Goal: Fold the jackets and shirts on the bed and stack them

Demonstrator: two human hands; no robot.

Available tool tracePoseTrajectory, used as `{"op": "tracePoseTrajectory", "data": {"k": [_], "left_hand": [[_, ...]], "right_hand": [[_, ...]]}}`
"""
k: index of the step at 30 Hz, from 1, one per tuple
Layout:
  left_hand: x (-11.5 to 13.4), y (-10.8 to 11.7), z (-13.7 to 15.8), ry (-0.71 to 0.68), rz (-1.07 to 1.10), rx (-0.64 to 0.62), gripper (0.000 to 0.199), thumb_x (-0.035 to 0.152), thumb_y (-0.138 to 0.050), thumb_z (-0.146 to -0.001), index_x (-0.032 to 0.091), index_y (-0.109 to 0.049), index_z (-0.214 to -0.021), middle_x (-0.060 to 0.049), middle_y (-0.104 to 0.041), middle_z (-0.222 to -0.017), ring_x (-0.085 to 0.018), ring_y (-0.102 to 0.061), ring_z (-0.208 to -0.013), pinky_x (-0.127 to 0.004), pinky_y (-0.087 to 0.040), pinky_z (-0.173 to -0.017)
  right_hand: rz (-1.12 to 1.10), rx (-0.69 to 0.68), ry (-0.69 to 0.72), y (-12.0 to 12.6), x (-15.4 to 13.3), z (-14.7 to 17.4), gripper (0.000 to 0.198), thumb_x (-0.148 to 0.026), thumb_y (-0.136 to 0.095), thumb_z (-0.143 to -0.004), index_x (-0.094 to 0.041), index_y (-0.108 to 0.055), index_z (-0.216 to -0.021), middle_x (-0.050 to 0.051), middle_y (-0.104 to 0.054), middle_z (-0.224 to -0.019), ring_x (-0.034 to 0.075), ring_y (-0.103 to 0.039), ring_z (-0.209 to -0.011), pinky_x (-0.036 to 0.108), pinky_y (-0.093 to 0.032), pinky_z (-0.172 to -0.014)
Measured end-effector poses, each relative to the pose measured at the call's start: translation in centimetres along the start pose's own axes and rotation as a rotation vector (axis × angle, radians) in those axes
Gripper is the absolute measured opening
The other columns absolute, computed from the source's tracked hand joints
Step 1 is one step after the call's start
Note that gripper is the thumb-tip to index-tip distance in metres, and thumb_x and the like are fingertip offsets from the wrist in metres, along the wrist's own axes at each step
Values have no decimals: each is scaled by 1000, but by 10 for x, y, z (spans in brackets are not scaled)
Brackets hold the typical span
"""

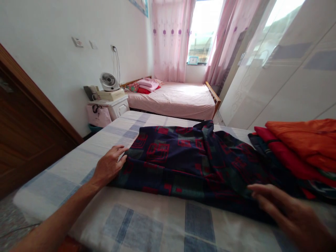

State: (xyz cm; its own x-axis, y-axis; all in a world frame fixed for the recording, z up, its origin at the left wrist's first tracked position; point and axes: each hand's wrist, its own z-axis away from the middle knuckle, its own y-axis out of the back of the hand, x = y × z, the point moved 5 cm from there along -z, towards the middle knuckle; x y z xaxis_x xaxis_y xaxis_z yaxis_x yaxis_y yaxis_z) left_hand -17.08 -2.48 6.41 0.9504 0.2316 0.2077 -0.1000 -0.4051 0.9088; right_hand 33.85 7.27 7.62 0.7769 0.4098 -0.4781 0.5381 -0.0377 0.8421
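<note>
A dark navy cloth [178, 154] with red and green square patterns lies spread on the near bed. Its near side is folded over, and a raised, rumpled ridge runs along its right part. At the cloth's left edge is my left hand [110, 164], its thumb and fingers apart and the fingertips at the fabric. Over the near right part of the cloth, my right hand [286, 210] is slightly blurred. Its fingers are stretched out, with nothing seen between them.
Folded clothes, orange [301, 140] and red [286, 155], are piled at the right on the checked bedsheet [139, 224]. Beyond stands a second bed [181, 99] with pink bedding. A fan [109, 81] tops the bedside cabinet [119, 108]. A white wardrobe [283, 77] lines the right side.
</note>
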Motion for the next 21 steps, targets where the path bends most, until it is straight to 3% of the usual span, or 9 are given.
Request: {"op": "tracePoseTrajectory", "data": {"k": [3, 7, 14, 18, 21], "left_hand": [[4, -6, -24, 58, -8, -129, 40, 36, -38, -85, 18, -59, -115, -8, -58, -121, -20, -55, -111, -29, -40, -96], [4, -22, -54, 136, -68, -241, 43, 45, -43, -83, 17, -61, -110, -10, -65, -109, -22, -62, -97, -28, -46, -81], [-5, -35, -80, 199, -138, -297, 20, 34, -49, -75, 23, -65, -81, -4, -70, -81, -21, -65, -78, -25, -44, -64], [-15, -27, -87, 258, -216, -207, 27, 35, -41, -81, 22, -63, -86, -7, -70, -88, -23, -65, -81, -27, -44, -63], [-10, -25, -89, 227, -257, -172, 25, 31, -41, -82, 21, -64, -86, -8, -69, -91, -24, -65, -84, -29, -46, -66]], "right_hand": [[-181, -318, 168, -51, -56, -3, 26, -42, -49, -84, -27, -66, -97, 2, -68, -96, 17, -64, -87, 23, -52, -77], [-221, -293, 219, -89, -65, -7, 23, -32, -44, -88, -23, -64, -93, 3, -67, -89, 16, -64, -82, 24, -52, -74], [-256, -196, 262, -86, -58, -1, 19, -28, -45, -89, -24, -63, -95, 2, -65, -87, 13, -63, -81, 21, -51, -73], [-256, -211, 269, -87, -60, -1, 18, -27, -45, -89, -25, -62, -96, 1, -64, -88, 12, -63, -81, 20, -50, -73], [-254, -199, 274, -89, -58, -1, 17, -26, -46, -88, -25, -62, -95, 0, -64, -89, 12, -62, -83, 20, -50, -74]]}}
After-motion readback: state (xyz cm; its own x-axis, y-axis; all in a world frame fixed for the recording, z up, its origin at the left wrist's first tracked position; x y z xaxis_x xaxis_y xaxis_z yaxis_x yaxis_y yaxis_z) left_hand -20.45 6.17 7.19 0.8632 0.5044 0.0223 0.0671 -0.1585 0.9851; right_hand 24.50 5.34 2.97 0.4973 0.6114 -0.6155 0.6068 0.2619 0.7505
